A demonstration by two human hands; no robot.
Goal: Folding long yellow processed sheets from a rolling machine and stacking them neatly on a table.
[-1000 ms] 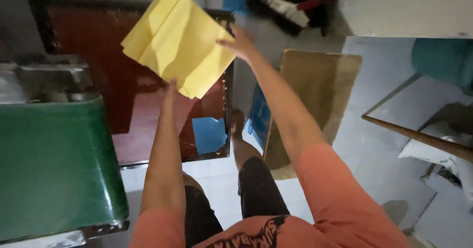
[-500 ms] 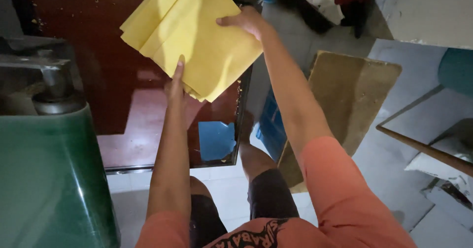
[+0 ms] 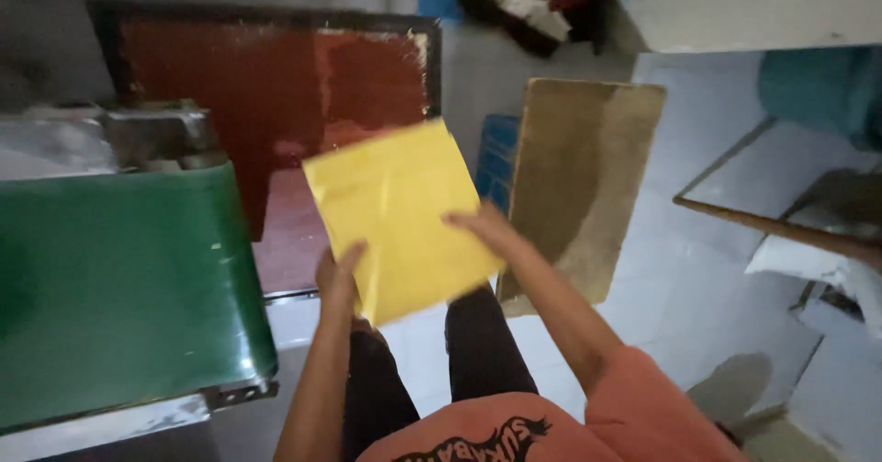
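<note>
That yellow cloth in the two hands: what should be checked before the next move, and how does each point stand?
1. Left hand grips the yellow cloth at its lower left edge: ok.
2. Right hand holds its right side: ok.
3. Cloth folded flat, no loose corner hanging: ok.
4. Cloth apart from the green conveyor belt: ok.
5. Red screen frame lies behind the cloth, touching or not: cannot tell.
6. Cloth clean of marks: cannot tell, the picture is blurred.
</note>
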